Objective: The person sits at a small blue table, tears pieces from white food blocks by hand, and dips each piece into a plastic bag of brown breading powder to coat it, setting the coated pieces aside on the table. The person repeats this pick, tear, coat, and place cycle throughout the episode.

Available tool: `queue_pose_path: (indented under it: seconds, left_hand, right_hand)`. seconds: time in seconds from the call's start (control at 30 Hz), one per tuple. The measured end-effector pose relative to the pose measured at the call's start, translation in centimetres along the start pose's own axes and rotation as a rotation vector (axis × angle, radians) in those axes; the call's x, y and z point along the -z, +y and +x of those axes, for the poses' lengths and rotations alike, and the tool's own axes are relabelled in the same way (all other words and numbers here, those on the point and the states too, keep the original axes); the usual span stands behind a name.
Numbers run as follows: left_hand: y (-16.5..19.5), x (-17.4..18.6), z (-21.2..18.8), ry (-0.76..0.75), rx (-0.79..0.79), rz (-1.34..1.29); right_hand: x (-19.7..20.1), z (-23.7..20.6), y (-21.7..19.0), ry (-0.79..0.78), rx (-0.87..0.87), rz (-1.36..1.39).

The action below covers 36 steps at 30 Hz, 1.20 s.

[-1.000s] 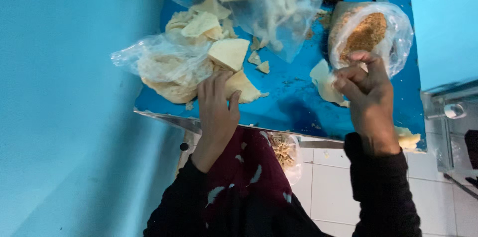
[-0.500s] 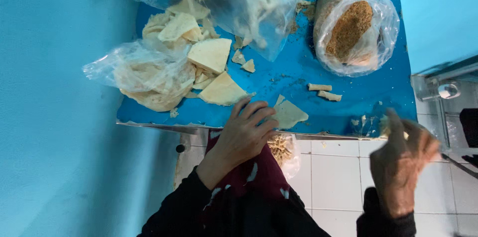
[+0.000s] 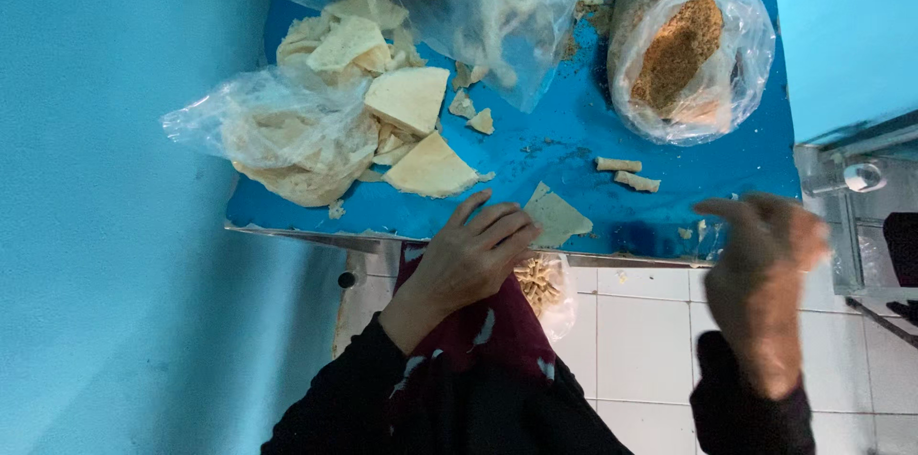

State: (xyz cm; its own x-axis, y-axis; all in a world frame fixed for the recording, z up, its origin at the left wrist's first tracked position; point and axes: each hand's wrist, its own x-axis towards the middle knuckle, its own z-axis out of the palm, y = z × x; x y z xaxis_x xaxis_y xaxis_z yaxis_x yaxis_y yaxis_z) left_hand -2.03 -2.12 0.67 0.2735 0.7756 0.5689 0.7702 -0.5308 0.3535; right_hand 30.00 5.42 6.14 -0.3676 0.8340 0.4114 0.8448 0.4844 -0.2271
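Three clear plastic bags (image 3: 287, 125) on blue table (image 3: 574, 144)

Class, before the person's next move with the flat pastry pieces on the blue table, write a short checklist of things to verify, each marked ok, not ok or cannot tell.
1. Left hand rests by the triangular pastry piece at the table edge: ok.
2. Right hand free of pastry: cannot tell, it is blurred.
3. Two small rolled pieces lie apart from the hands: ok.
4. Blue table free of crumbs: not ok.
5. Bag of brown filling open at the top: ok.
6. Pastry stack within the left hand's reach: ok, likely.
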Motion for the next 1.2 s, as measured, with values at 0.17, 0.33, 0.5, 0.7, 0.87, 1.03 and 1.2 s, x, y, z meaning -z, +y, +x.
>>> queue_pose_path:
  seconds: [0.17,0.33,0.5,0.7,0.87,1.03,1.2]
  left_hand:
    - [-0.2,-0.4,0.0,0.016,-0.03,0.009]
    - [0.0,-0.7,0.0,0.027,-0.02,0.018]
    - [-0.1,-1.1,0.1,0.039,-0.013,0.006]
    - [0.0,-1.3,0.0,0.041,-0.024,0.031]
    - [0.1,-1.4,-0.1,0.042,-0.003,0.009]
    - [0.0,-1.8,0.0,0.066,-0.028,0.056]
    - [-0.1,-1.4,-0.2,0.064,-0.04,0.07]
  right_hand:
    - [-2.6,3.7,-6.5,-0.132,0.248,0.012]
    - [-3.3,5.6,-9.7,-0.116,0.421,0.036]
    - [-4.6,7.8,-9.7,-0.147,0.465,0.286]
    - [-6.4,9.1,-9.7,-0.153,0.554,0.09]
    - [-5.9,10.3,-9.3,-0.012,0.468,-0.078]
    - [-5.9,10.8,-11.4,-0.28,0.304,0.475]
    - [-6.8,11.4,-14.0,-0.272,0.408,0.675]
